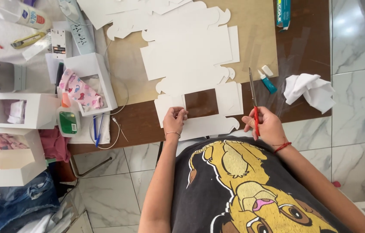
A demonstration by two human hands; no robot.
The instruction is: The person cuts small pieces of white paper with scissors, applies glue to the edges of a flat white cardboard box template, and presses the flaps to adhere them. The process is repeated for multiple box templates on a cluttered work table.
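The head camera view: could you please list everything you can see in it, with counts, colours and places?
Flat box cutout: one, white card with a square window, on the table centre.
Scissors: one pair, red handles, in the right hand.
Glue bottle: one, teal, right of the cutout.
Crumpled cloth: one, white, table's right edge.
Window boxes: at least three, white, left side, holding fabric.
Pens: two, blue, near the front edge.
Table: one, dark brown.
Left hand: pinching the cutout's lower edge.
Right hand: gripping the scissors.

Dark wood table (307,17) w/ white marble-tile floor (355,86), bright daylight.
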